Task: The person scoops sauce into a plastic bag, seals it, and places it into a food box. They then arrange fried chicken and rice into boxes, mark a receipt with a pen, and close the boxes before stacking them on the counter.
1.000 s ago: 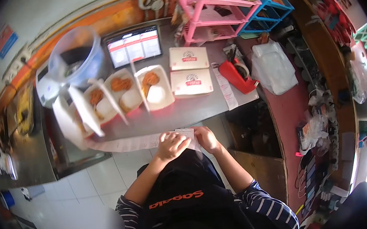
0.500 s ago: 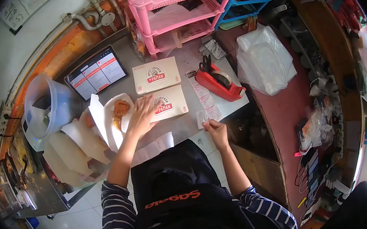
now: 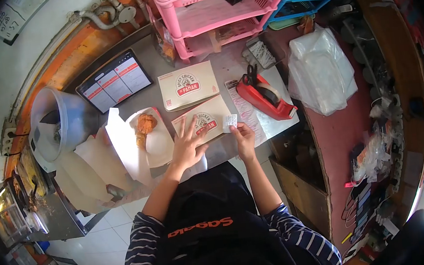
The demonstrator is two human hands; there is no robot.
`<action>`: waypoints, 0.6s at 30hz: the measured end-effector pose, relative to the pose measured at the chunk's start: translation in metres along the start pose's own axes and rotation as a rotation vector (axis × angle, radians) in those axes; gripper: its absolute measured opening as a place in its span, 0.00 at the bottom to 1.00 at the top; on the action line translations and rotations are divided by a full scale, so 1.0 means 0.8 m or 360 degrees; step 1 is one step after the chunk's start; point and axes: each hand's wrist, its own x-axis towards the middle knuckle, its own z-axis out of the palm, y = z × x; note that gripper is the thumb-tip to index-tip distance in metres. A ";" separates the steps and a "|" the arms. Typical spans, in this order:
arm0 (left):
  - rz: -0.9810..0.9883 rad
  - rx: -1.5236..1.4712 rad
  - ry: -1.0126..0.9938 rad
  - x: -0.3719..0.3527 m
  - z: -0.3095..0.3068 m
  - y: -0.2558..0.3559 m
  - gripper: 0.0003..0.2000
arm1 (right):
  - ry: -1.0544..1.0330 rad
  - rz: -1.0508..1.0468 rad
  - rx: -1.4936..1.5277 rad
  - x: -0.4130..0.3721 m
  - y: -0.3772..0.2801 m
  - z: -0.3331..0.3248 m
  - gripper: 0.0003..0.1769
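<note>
My left hand lies with spread fingers on the nearer closed cardboard food box, which carries a red and brown print. A small printed paper label is pinched in my right hand, over that box's right edge. Behind it sits a second closed box with the same print. To the left, an open white box holds a piece of fried chicken. More open boxes stand further left, partly overlapping.
A red tape dispenser with black scissors stands to the right, near a printed paper strip. Behind are a tablet, a pink rack and a clear plastic tub. Plastic bags lie on the red counter.
My right hand has lifted the label away from the paper strip's end and brought it up and left to the nearer box. That box now sits tilted, my left hand still on it.
</note>
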 end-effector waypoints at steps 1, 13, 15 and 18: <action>0.0030 0.0025 -0.0006 0.000 -0.005 0.002 0.36 | 0.0003 0.0039 -0.0009 0.003 -0.003 -0.004 0.06; 0.0163 0.0591 0.0059 -0.011 0.049 -0.029 0.32 | 0.0306 0.0277 -0.0857 -0.021 0.038 0.045 0.15; 0.0239 0.0654 0.0072 -0.012 0.041 -0.026 0.32 | 0.0279 0.0162 -0.0944 -0.018 0.049 0.041 0.16; 0.0241 0.0594 0.0055 -0.009 0.033 -0.021 0.31 | 0.0136 0.0079 -0.0960 -0.009 0.052 0.024 0.16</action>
